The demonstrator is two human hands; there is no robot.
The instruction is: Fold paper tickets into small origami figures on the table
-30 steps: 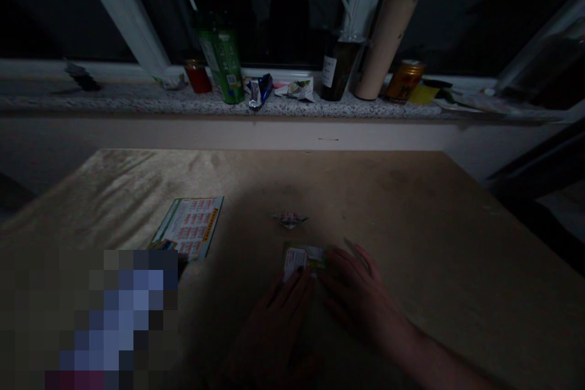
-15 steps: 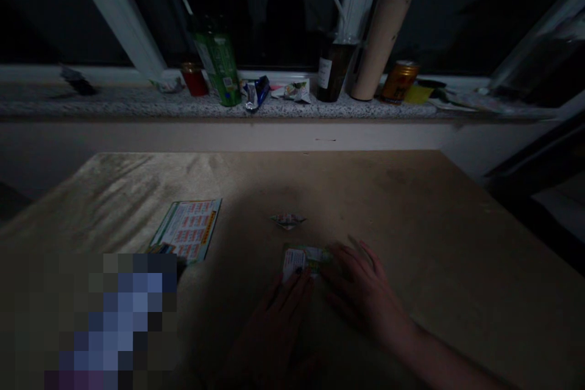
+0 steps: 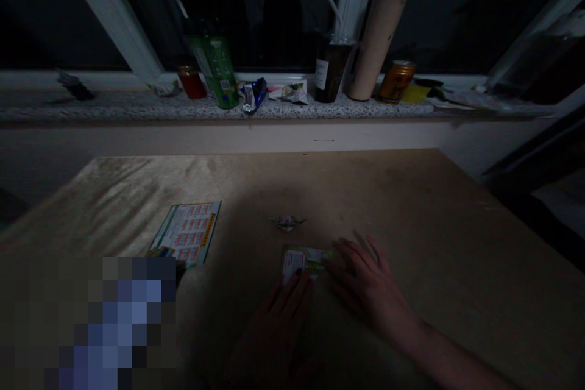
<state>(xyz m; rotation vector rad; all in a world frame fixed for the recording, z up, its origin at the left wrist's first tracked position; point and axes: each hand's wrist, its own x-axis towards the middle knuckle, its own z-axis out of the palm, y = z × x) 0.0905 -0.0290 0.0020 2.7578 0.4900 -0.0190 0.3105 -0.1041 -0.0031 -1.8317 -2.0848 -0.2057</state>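
A small printed piece of paper [image 3: 295, 260], white and green, lies on the table in front of me in shadow. My left hand [image 3: 281, 311] rests flat with its fingertips on the paper's near edge, fingers stretched out. At the paper's right side is my right hand [image 3: 365, 277], its fingers spread and the nearest fingertips at the paper's right edge. Just beyond the paper lies a small folded paper piece [image 3: 287, 222] with pointed ends. Dim light hides the details of the print and most of my left palm.
A printed calendar sheet [image 3: 189, 228] lies on the table [image 3: 388, 195] at left, beside a pixelated area. Along the windowsill [image 3: 150, 111] stand a green bottle [image 3: 214, 70], a dark cup with a straw [image 3: 331, 73], a tall pinkish flask [image 3: 381, 36], a golden can [image 3: 397, 82] and crumpled wrappers [image 3: 253, 95].
My right hand has shifted slightly to the right, uncovering more of the paper's right end. My left hand stays on the near edge. The view has moved a little.
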